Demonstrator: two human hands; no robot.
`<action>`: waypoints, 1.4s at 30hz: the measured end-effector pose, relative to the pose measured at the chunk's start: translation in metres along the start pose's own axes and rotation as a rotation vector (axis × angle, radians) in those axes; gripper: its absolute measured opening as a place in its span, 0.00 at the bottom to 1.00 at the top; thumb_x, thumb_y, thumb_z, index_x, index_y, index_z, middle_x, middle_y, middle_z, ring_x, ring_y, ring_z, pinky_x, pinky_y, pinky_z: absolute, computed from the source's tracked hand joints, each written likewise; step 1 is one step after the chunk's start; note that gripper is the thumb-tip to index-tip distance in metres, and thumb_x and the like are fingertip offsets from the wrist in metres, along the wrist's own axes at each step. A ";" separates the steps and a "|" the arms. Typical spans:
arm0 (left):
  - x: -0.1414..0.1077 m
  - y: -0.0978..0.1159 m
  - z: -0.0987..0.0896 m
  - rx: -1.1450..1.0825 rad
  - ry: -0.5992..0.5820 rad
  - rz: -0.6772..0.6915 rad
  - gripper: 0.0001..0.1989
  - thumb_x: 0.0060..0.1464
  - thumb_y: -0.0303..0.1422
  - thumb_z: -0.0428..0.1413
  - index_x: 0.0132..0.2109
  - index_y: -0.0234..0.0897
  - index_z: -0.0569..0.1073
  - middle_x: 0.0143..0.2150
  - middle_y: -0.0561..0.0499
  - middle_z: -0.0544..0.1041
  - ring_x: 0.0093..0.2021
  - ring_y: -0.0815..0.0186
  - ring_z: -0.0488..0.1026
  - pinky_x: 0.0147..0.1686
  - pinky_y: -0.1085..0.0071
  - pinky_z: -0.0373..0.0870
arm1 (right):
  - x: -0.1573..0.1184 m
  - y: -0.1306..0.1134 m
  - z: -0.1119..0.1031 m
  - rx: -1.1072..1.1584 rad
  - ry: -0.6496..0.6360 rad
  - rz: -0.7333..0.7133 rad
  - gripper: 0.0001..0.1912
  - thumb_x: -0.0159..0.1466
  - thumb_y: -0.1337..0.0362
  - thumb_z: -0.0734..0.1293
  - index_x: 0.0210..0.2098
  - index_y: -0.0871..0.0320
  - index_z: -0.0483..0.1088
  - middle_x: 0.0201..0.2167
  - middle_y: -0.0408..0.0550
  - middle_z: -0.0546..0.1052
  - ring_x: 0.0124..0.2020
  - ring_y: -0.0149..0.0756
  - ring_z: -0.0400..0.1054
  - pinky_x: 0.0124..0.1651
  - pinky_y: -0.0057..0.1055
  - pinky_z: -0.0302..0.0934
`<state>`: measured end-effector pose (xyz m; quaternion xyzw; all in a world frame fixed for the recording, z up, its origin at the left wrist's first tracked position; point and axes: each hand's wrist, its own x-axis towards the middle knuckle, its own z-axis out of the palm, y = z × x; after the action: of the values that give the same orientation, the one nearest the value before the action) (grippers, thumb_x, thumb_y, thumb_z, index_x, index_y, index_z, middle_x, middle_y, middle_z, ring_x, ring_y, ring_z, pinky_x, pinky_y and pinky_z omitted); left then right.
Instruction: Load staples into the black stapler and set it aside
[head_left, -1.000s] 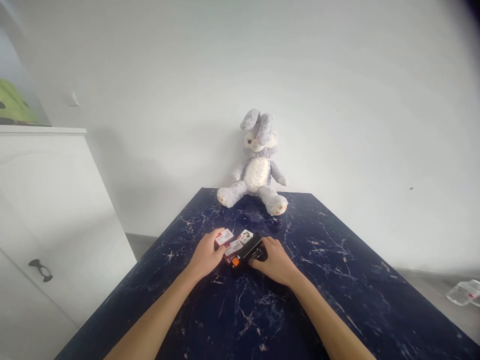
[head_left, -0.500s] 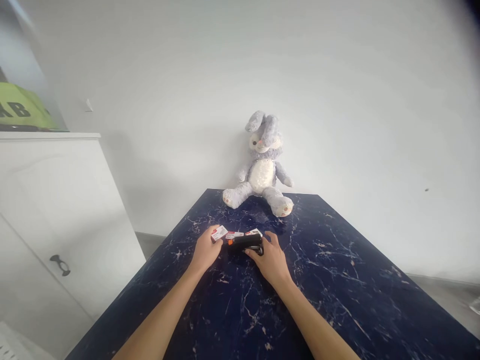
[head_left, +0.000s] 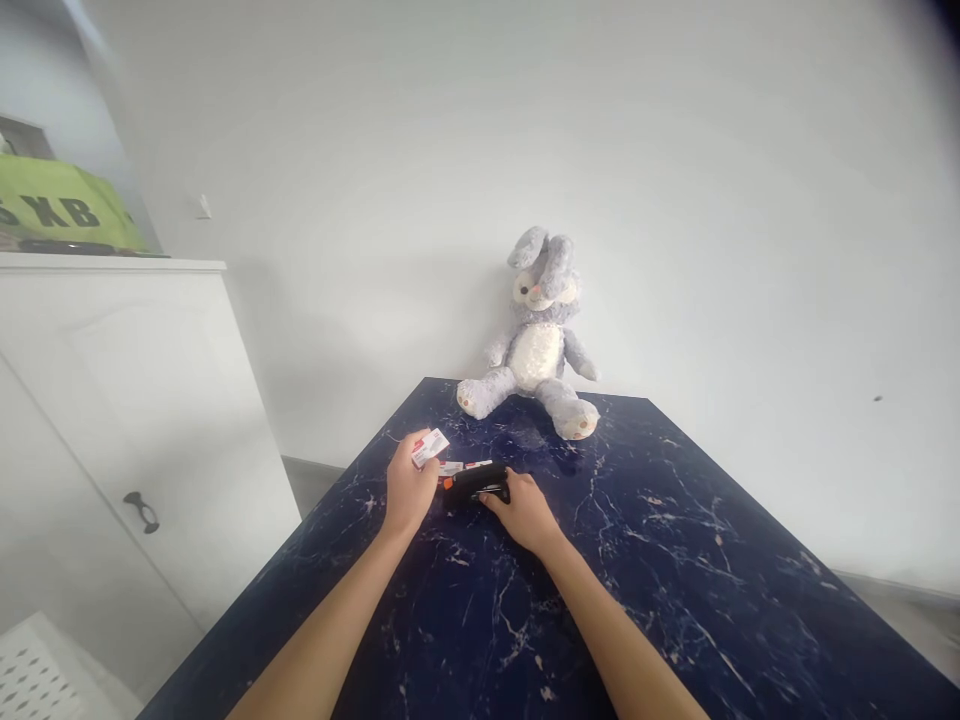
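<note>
Pinching a small white-and-red box [head_left: 430, 446] in the left grip [head_left: 409, 488], with its printed face tilted up into view and the lettering too small to read. Gripping the right-hand end of a black tool [head_left: 477, 482] in the right grip [head_left: 528, 512], closed around it from the near side. Pointing the tool's orange end [head_left: 449, 484] leftward, near the left grip. Partly hiding two more small white boxes [head_left: 451, 468] just behind the black tool, between the two grips, with only thin strips of them in sight. Reaching in over a dark blue, white-veined table [head_left: 660, 590] with both forearms bare, and working around the middle of its width. Cannot tell whether the black tool touches the table. Seeing a grey plush rabbit [head_left: 537, 355] seated at the far end, upright against a pale wall [head_left: 750, 240], legs spread toward the boxes and well apart from both grips. Finding a white cabinet [head_left: 142, 390] to the left, with a dark handle [head_left: 142, 512] on its front and a lime-green bag [head_left: 67, 205] with black letters on top. Catching a white perforated object [head_left: 37, 670] in the lower left corner, cut off by the frame.
</note>
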<state>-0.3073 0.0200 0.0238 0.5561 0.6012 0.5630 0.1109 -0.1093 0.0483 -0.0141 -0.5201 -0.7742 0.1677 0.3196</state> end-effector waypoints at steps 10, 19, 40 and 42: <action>0.000 -0.003 -0.001 -0.020 -0.166 0.051 0.20 0.48 0.21 0.50 0.47 0.40 0.74 0.48 0.49 0.77 0.49 0.59 0.73 0.51 0.64 0.68 | -0.017 -0.005 -0.006 0.090 0.036 0.000 0.07 0.63 0.60 0.66 0.38 0.55 0.72 0.38 0.48 0.78 0.40 0.42 0.72 0.43 0.33 0.62; 0.004 -0.020 0.008 -0.080 -0.358 -0.114 0.19 0.51 0.24 0.51 0.49 0.40 0.75 0.44 0.49 0.80 0.34 0.64 0.76 0.33 0.70 0.73 | -0.028 0.010 -0.032 0.177 -0.070 -0.010 0.07 0.64 0.59 0.64 0.38 0.53 0.72 0.37 0.44 0.80 0.37 0.39 0.74 0.40 0.31 0.63; 0.002 -0.017 0.008 -0.163 -0.401 -0.175 0.20 0.53 0.33 0.60 0.53 0.39 0.75 0.42 0.48 0.81 0.22 0.70 0.73 0.25 0.73 0.71 | -0.026 0.022 -0.060 0.067 -0.139 -0.013 0.09 0.63 0.61 0.65 0.41 0.49 0.76 0.40 0.43 0.81 0.41 0.42 0.74 0.44 0.33 0.63; 0.003 -0.017 0.011 -0.215 -0.366 -0.203 0.23 0.54 0.30 0.57 0.57 0.39 0.72 0.47 0.46 0.80 0.28 0.67 0.77 0.31 0.72 0.74 | -0.027 0.026 -0.064 0.019 -0.133 -0.018 0.09 0.63 0.62 0.65 0.41 0.49 0.76 0.40 0.43 0.81 0.42 0.42 0.74 0.43 0.33 0.62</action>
<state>-0.3092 0.0332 0.0080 0.5705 0.5607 0.4994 0.3327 -0.0412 0.0298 0.0093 -0.4975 -0.7967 0.2063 0.2740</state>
